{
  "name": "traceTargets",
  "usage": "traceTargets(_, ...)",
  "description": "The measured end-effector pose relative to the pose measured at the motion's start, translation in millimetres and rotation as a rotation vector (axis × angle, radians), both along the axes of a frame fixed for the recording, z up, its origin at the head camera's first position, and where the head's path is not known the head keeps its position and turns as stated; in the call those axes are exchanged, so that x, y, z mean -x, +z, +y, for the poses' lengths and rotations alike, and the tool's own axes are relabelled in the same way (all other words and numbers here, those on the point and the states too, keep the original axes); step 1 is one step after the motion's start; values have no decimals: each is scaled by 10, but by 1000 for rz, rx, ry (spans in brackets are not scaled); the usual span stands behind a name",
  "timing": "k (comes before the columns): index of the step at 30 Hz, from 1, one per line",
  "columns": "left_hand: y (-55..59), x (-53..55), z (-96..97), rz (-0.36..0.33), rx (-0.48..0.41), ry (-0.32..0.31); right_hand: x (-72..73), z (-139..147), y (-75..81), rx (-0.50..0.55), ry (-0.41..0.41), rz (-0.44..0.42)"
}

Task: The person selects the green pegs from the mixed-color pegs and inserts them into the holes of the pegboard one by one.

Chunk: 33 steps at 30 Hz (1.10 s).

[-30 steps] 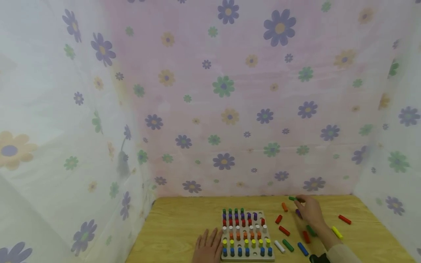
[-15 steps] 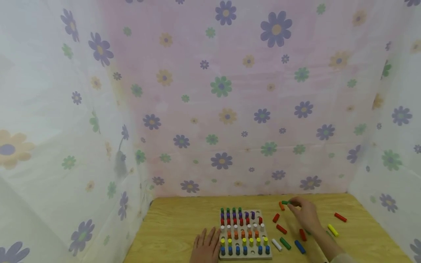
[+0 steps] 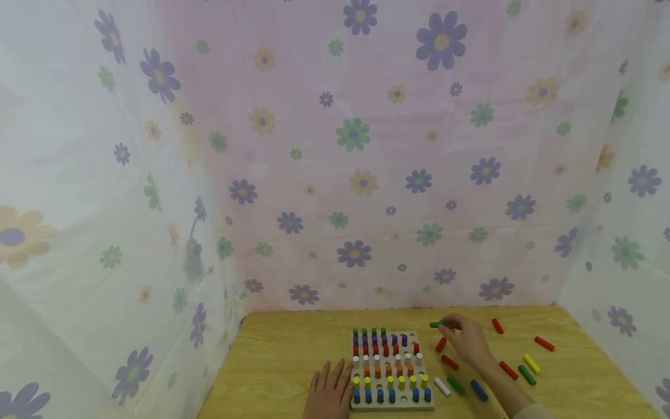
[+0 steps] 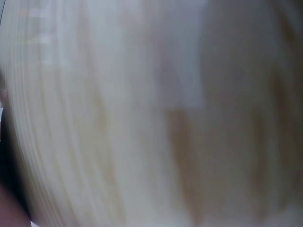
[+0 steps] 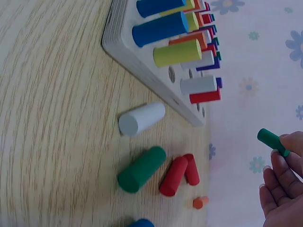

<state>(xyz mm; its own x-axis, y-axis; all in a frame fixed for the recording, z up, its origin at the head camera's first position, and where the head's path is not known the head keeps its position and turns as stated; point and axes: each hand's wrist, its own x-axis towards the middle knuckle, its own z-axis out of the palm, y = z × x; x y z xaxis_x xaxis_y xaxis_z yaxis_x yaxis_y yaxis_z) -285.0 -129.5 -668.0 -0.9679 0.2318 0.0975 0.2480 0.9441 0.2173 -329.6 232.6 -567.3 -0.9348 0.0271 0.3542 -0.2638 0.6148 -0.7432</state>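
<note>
Head view: right hand pinches a green peg. Left hand lies flat and outspread beside the pegboard.

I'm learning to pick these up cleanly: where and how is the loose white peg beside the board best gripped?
Probably pinch the white peg across its round sides, slightly toward the end nearer the person, from above. It lies flat on the table, so both long sides look reachable; that end sits farther from the board, and a gap separates it from the green peg.
</note>
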Motion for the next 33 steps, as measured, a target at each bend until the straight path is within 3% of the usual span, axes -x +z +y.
traceTargets(11,12,16,8,-8,-9,3,34,-254,8,41,24,-85)
traceTargets(26,-43,38,-9,-13,8,6,164,-555,-94,44,44,-57)
traceTargets(33,-4,23,4,-23,-12,13,201,-672,-68,50,49,-70)
